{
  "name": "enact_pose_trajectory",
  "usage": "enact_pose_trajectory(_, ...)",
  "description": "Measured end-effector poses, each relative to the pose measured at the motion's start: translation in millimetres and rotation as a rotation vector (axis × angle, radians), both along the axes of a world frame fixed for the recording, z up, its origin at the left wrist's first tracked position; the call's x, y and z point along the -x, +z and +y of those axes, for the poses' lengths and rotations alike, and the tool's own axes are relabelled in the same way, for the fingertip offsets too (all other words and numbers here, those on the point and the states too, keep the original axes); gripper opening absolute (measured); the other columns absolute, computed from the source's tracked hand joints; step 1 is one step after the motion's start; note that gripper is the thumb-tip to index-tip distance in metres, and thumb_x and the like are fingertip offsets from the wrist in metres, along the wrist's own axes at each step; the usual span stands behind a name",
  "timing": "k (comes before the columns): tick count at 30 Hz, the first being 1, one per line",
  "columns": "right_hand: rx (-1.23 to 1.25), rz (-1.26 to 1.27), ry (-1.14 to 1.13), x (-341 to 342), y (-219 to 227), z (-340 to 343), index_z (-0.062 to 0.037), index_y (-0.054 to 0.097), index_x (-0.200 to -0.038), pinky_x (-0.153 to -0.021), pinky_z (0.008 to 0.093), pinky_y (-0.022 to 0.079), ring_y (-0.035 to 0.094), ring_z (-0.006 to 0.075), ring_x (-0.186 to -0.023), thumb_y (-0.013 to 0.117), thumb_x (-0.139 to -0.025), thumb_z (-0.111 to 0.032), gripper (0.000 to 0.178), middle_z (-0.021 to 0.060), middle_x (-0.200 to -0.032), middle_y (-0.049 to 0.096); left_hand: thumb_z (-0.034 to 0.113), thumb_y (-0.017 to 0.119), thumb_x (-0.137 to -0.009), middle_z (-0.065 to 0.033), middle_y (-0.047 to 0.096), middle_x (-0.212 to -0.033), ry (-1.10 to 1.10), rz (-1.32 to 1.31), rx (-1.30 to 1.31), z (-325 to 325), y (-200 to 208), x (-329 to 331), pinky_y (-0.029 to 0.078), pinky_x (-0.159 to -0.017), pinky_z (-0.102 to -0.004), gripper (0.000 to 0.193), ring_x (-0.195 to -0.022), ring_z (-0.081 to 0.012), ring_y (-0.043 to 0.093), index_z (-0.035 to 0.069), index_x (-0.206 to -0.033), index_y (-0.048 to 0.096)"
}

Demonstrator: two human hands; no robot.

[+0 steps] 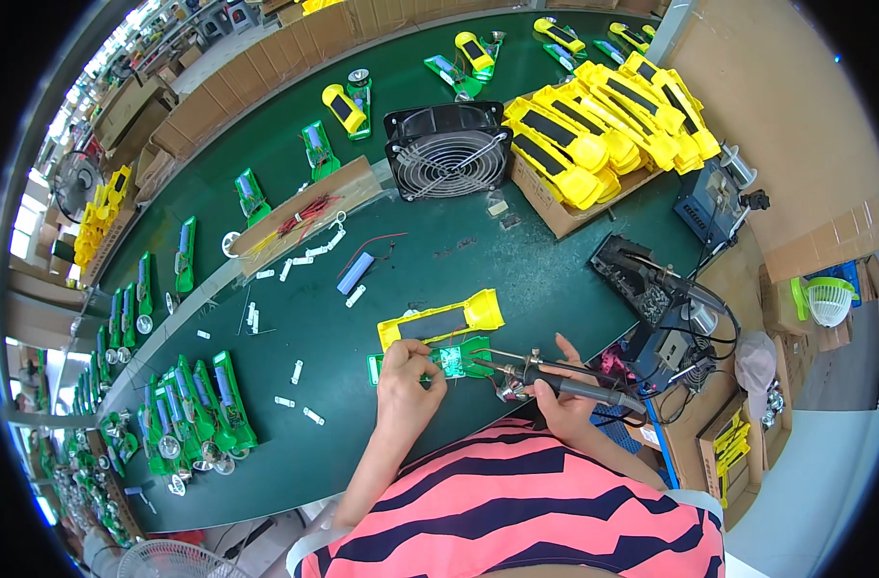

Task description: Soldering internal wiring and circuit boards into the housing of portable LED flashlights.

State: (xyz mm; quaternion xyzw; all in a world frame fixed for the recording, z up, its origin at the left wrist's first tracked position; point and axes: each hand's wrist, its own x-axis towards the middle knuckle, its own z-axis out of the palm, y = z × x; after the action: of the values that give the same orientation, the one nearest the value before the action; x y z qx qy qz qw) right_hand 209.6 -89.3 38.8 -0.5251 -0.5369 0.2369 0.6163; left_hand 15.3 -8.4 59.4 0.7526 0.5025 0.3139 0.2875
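A green flashlight shell (374, 370) lies in front of me with a small pale circuit board (451, 361) in it. My left hand (410, 383) is over the shell's left part, its fingertips pinched together; what they hold is too small to make out. In my right hand (563, 400) is a soldering iron (593, 391) with a feed tube fixed along it, its tip pointing left at the board's right side. Just beyond the green shell lies a yellow shell (483, 310) with a dark panel, open to view.
A black fan (449, 154) stands beyond, beside a carton heaped with yellow shells (593, 120). Soldering equipment (642, 279) is at the right. A blue battery (356, 274), white connectors (313, 416) and a cardboard tray of wires (309, 214) lie leftward. Green shells (194, 409) cluster at far left.
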Motion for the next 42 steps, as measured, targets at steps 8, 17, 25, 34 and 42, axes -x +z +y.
enact_pose_trajectory(8, 0.009, -0.02, 0.026, -2.3, 1.5, -3.7, -0.0016, 0.057, -0.09, -0.1, 0.048, 0.025, 0.059, 0.0126, -0.068, 0.062, -0.072, -0.003, 0.019, 0.0048, -0.066, 0.064, -0.005, 0.063, -0.057, -0.0125, 0.052, -0.089, -0.009, 0.031, 0.0, 1.3, 2.2, -1.3, 0.046, -0.067, -0.0338, 0.01, -0.081, -0.0273, 0.053, -0.001, -0.062, 0.055)
enact_pose_trajectory(17, -0.001, -0.072, 0.003, -5.2, 7.6, -2.7, 0.0002, 0.058, -0.086, -0.099, 0.0492, 0.03, 0.062, 0.0139, -0.066, 0.06, -0.071, -0.004, 0.015, 0.0054, -0.059, 0.063, -0.008, 0.062, -0.057, -0.0145, 0.05, -0.089, -0.005, 0.02, 0.029, 0.9, 0.8, -0.5, 0.045, -0.066, -0.035, 0.021, -0.081, -0.0289, 0.052, 0.001, -0.072, 0.05)
enact_pose_trajectory(25, -0.01, -0.115, -0.004, -6.9, 9.6, -4.6, 0.0005, 0.058, -0.086, -0.098, 0.0504, 0.031, 0.061, 0.0152, -0.067, 0.061, -0.07, -0.003, 0.016, 0.0067, -0.065, 0.062, -0.01, 0.061, -0.066, -0.0119, 0.054, -0.085, 0.063, -0.195, 0.007, -11.8, 0.4, 3.2, 0.045, -0.068, -0.0306, 0.02, -0.079, -0.0232, 0.054, 0.0, -0.08, 0.053)
enact_pose_trajectory(34, 0.029, 0.006, 0.034, -0.1, 3.3, -2.5, -0.0009, 0.061, -0.086, -0.098, 0.0468, 0.029, 0.055, 0.0107, -0.058, 0.062, -0.072, -0.005, 0.014, 0.0021, -0.061, 0.063, 0.013, 0.041, -0.092, -0.0084, 0.053, -0.083, 0.517, -1.047, 0.571, -73.3, -22.3, 42.3, 0.046, -0.064, -0.024, 0.036, -0.066, -0.0138, 0.051, -0.002, -0.124, 0.041)
enact_pose_trajectory(42, 0.085, 0.045, 0.061, -3.4, 4.3, -1.5, -0.002, 0.06, -0.085, -0.099, 0.0471, 0.027, 0.06, 0.0101, -0.066, 0.061, -0.073, -0.005, 0.012, 0.0011, -0.061, 0.063, -0.004, 0.067, -0.058, -0.0089, 0.054, -0.086, 0.02, 0.243, -0.621, -15.9, 1.5, 25.0, 0.044, -0.061, -0.0302, 0.042, -0.077, -0.0222, 0.054, 0.006, -0.098, 0.062)
